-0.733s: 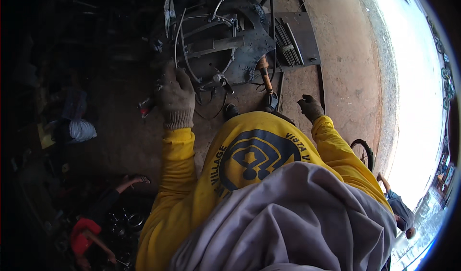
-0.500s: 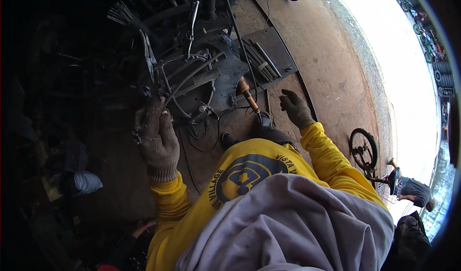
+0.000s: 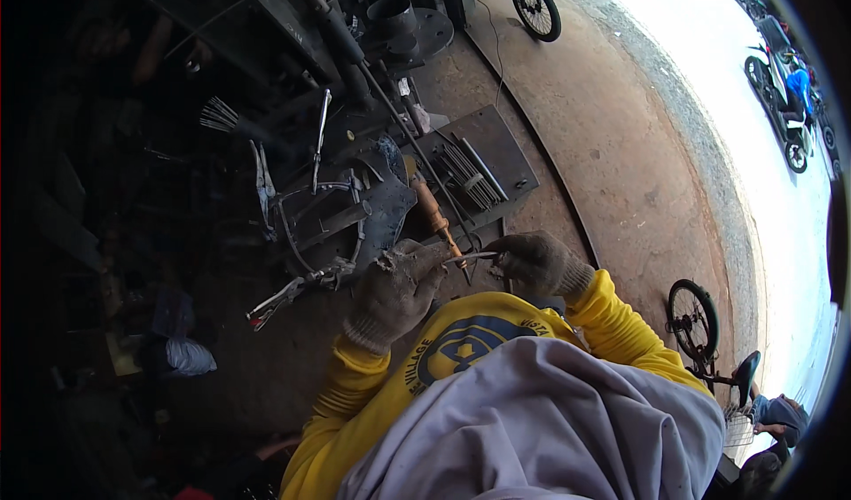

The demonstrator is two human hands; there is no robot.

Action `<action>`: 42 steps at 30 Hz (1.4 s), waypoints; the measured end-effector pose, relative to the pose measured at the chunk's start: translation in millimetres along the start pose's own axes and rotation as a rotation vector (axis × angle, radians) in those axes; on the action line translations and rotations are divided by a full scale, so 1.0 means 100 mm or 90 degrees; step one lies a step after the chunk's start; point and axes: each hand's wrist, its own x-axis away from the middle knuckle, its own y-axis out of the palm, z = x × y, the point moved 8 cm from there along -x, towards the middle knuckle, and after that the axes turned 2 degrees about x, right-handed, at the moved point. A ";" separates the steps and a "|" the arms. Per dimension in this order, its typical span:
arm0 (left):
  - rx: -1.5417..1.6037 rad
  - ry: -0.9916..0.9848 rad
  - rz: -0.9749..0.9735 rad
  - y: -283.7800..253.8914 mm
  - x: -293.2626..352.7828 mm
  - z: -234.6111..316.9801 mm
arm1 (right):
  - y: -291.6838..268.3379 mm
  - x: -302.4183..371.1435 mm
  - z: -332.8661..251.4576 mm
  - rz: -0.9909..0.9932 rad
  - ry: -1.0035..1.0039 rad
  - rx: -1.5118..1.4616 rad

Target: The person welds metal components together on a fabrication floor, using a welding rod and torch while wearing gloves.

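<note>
Both my hands wear brown knit gloves and meet in front of my body at the bench's near edge. My left hand (image 3: 396,289) and my right hand (image 3: 536,265) pinch a short thin metal piece (image 3: 473,256) between them, one at each end. Just beyond it, an orange-brown stepped cylindrical tool (image 3: 433,212) lies across the plate's edge; its kind is unclear. Left of my hands, a curved metal tube frame (image 3: 359,234) rests on a dark steel plate (image 3: 394,190). Locking pliers (image 3: 321,141), other locking pliers (image 3: 264,185) and a nearer pair (image 3: 282,300) stand out from the frame.
Thin rods (image 3: 470,172) lie bundled on a flat metal plate (image 3: 510,154) at the right. Wire bristles (image 3: 218,114) show at far left. A long bar (image 3: 408,128) slants over the bench. Bicycles (image 3: 694,318) and a seated person (image 3: 780,416) are at right.
My right hand has moved left and my left hand right, coming together on the thin metal piece. The nearer locking pliers now show beside the frame. The whole view has shifted.
</note>
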 end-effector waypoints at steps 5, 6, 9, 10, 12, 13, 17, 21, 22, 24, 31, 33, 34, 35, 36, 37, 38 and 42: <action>0.045 0.007 -0.073 1.23 -0.79 0.20 | -1.00 0.48 0.79 -0.036 -0.035 0.201; 0.038 0.035 -0.085 1.42 -0.92 0.28 | -1.20 0.56 0.87 -0.068 -0.007 0.162; 0.084 0.010 -0.138 1.84 -1.36 0.48 | -1.71 0.90 1.08 -0.056 0.156 -0.046; 0.087 0.008 -0.123 1.97 -1.49 0.49 | -1.84 1.04 1.14 -0.053 0.215 -0.123; 0.116 0.039 -0.153 2.23 -1.71 0.54 | -2.13 1.13 1.21 -0.037 0.245 -0.127; 0.122 0.041 -0.140 2.29 -1.87 0.58 | -2.28 1.17 1.26 -0.007 0.280 -0.142; 0.150 0.006 -0.181 2.43 -2.32 0.67 | -2.61 1.13 1.48 0.081 0.312 -0.231; 0.013 -0.010 -0.044 2.33 -2.60 0.45 | -2.82 0.84 1.55 0.073 0.288 -0.258; 0.024 -0.018 -0.035 2.35 -2.63 0.36 | -2.89 0.74 1.56 0.062 0.286 -0.248; 0.005 -0.015 0.050 2.28 -2.68 0.20 | -3.07 0.52 1.53 0.052 0.294 -0.187; -0.103 -0.344 0.329 1.90 -3.01 -0.61 | -3.67 -0.80 1.54 0.046 -0.008 0.070; 0.196 -0.431 0.260 2.10 -3.23 -1.07 | -3.80 -1.31 1.37 0.031 -0.137 0.149; 0.217 -0.443 0.261 2.14 -3.40 -1.16 | -3.82 -1.56 1.32 -0.044 -0.136 0.295; 0.499 -0.517 0.288 2.26 -3.50 -1.30 | -3.79 -1.79 1.31 -0.123 -0.145 0.424; 0.786 -0.576 0.317 2.39 -3.62 -1.37 | -3.86 -2.00 1.32 -0.134 -0.119 0.434; 0.792 -0.584 0.318 2.36 -3.80 -1.45 | -3.97 -2.24 1.28 -0.143 -0.113 0.433; 0.834 -0.577 0.389 2.27 -3.88 -1.53 | -4.01 -2.46 1.16 -0.135 -0.183 0.481; 0.875 -0.582 0.600 1.87 -4.11 -1.97 | -4.43 -3.25 1.03 0.100 -0.084 0.313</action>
